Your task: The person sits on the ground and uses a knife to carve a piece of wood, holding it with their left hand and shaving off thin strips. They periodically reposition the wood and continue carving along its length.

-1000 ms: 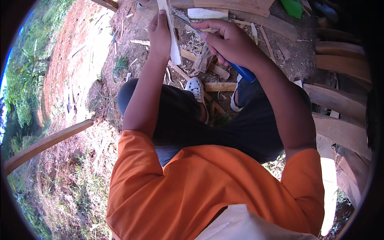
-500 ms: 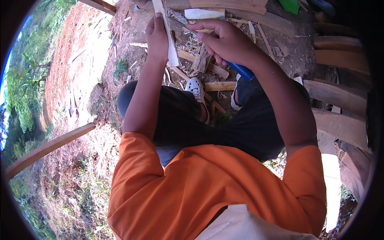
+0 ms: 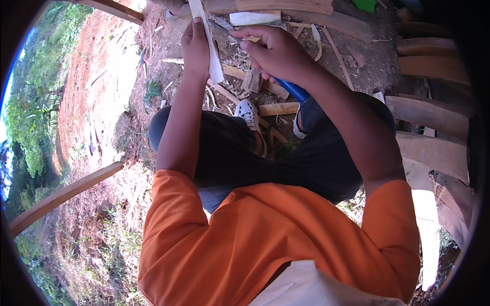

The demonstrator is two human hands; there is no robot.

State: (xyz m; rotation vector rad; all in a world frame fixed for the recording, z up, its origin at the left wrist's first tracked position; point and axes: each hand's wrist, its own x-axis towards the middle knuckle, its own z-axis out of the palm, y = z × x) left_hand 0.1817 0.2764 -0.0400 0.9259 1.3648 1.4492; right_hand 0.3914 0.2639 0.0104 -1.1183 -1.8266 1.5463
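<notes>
My left hand [image 3: 195,55] is closed around a long, pale, flat wooden strip [image 3: 216,69], its thumb lying along the strip's face. The strip stands nearly upright in the picture, and its upper end runs out at the top edge. In my right hand [image 3: 278,51] is a knife [image 3: 293,91] with a blue handle. The handle's end sticks out below my palm, toward my knee. The dark, narrow blade points up and left, its tip close to the strip's right edge. Whether blade and strip touch I cannot tell.
Wood shavings and offcuts lie on the dirt beyond my white shoes [image 3: 247,113]. A pale wood piece [image 3: 255,19] lies past my right hand. Curved planks [image 3: 429,115] are stacked at the right. A wooden beam [image 3: 66,198] slants in from the left.
Both hands, with the strip and the knife, have shifted slightly left in the picture; the ground beyond them has shifted too. Both grips look the same.
</notes>
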